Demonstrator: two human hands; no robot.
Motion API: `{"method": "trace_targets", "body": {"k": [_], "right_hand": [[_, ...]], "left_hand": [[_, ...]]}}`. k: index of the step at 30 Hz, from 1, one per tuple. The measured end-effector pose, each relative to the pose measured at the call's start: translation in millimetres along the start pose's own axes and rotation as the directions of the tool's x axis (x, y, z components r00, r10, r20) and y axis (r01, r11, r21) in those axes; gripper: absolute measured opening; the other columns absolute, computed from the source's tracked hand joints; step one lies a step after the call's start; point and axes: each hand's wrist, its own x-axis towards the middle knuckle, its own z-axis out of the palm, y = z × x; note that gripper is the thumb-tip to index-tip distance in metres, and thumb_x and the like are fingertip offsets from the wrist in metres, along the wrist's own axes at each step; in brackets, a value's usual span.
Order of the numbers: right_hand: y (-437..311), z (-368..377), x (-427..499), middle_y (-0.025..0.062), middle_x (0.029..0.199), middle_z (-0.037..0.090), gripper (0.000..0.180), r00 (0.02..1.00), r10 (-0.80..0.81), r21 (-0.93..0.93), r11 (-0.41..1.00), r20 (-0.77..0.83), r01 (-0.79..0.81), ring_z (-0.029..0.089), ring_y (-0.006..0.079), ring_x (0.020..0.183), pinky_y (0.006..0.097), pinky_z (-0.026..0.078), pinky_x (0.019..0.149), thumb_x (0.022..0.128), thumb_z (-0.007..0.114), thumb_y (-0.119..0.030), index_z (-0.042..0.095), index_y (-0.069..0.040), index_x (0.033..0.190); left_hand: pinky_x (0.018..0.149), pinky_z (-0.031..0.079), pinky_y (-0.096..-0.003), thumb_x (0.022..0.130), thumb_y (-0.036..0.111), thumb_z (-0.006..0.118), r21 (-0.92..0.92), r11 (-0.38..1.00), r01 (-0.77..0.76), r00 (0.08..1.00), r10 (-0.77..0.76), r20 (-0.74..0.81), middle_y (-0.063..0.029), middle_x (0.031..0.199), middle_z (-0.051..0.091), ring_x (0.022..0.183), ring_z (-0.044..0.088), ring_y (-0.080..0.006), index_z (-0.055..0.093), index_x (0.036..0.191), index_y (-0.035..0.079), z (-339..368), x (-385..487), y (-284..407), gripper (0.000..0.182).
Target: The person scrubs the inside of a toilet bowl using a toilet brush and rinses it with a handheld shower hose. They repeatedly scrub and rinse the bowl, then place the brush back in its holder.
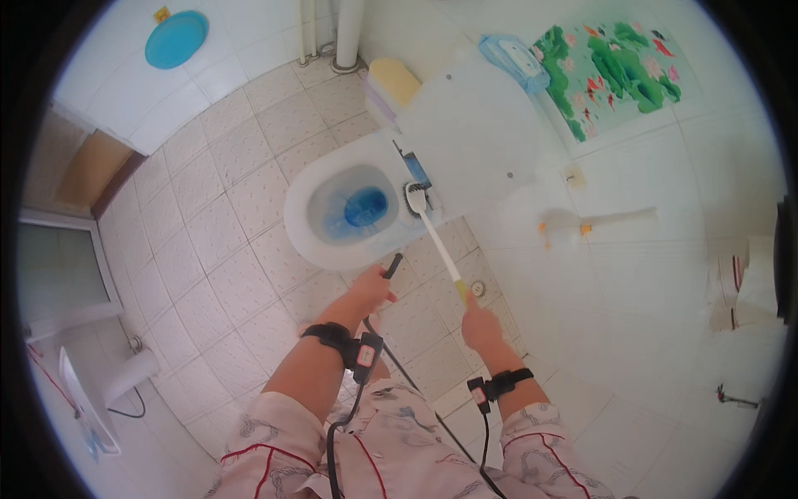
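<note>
My right hand (481, 325) is closed around the yellow-green handle end of a white toilet brush (441, 244). The brush's dark-bristled head lies over the rear part of a white toilet bowl (300, 249), near its hinge area. Blue water (366, 206) stands in the bowl. My left hand (372, 288) grips a black rod-shaped handle (393, 266) just in front of the bowl's near rim; a black cord or hose runs down below that hand. Both forearms wear black straps with small devices and cables.
Behind the brush head is the white tank or raised lid (480, 131), with a blue wipes pack (514, 62) at its top. A yellow box-like object (394, 81) stands beside pipes (348, 37). A floor drain (478, 288) lies by my right hand; a washbasin (87, 399) is at left.
</note>
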Motion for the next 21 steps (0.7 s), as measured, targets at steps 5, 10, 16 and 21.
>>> {"method": "trace_targets", "body": {"k": [5, 10, 16, 21], "right_hand": [[-29.2, 36.9, -30.3, 0.0205, 0.075, 0.057, 0.052, 0.984, 0.144, 0.055, 0.987, 0.106, -0.15, 0.057, 0.0362, 0.071, 0.0457, 0.046, 0.063, 0.085, 0.042, -0.018, 0.022, -0.008, 0.132], [-84.1, 76.4, -82.1, 0.0198, 0.072, 0.057, 0.054, 0.973, 0.216, 0.128, 0.966, 0.083, -0.225, 0.058, 0.036, 0.071, 0.0455, 0.046, 0.064, 0.084, 0.042, -0.017, 0.02, -0.009, 0.133], [-132.9, 90.5, -106.8, 0.0201, 0.078, 0.058, 0.051, 0.972, 0.204, 0.127, 0.967, 0.12, -0.219, 0.059, 0.0372, 0.073, 0.0468, 0.046, 0.065, 0.083, 0.041, -0.014, 0.024, -0.009, 0.131], [-133.7, 89.2, -80.9, 0.0213, 0.081, 0.057, 0.049, 0.971, 0.238, 0.112, 0.966, -0.028, -0.234, 0.058, 0.0374, 0.075, 0.0473, 0.046, 0.067, 0.083, 0.04, -0.014, 0.027, -0.01, 0.13]], "left_hand": [[0.033, 0.022, -0.0245, 0.079, 0.008, 0.037, -0.001, 0.998, -0.057, 0.998, 0.057, 0.005, -0.0128, 0.08, 0.061, 0.043, 0.034, -0.0098, 0.039, 0.113, 0.005, -10.7, -7.2, -12.4, 0.034], [0.033, 0.022, -0.0247, 0.08, 0.008, 0.038, 0.006, 0.998, -0.059, 0.998, 0.058, 0.035, -0.0125, 0.08, 0.061, 0.043, 0.033, -0.0095, 0.037, 0.115, 0.006, -33.9, -18.0, -31.6, 0.036], [0.033, 0.026, -0.0274, 0.079, 0.009, 0.037, 0.05, 0.998, -0.039, 0.999, 0.037, 0.026, -0.0121, 0.077, 0.062, 0.038, 0.034, -0.011, 0.039, 0.112, 0.006, -65.7, -32.2, -61.0, 0.033], [0.032, 0.028, -0.0282, 0.078, 0.008, 0.037, 0.059, 0.997, -0.043, 0.999, 0.042, 0.033, -0.0123, 0.075, 0.063, 0.036, 0.034, -0.0115, 0.041, 0.109, 0.007, -74.8, -33.7, -79.9, 0.031]]}}
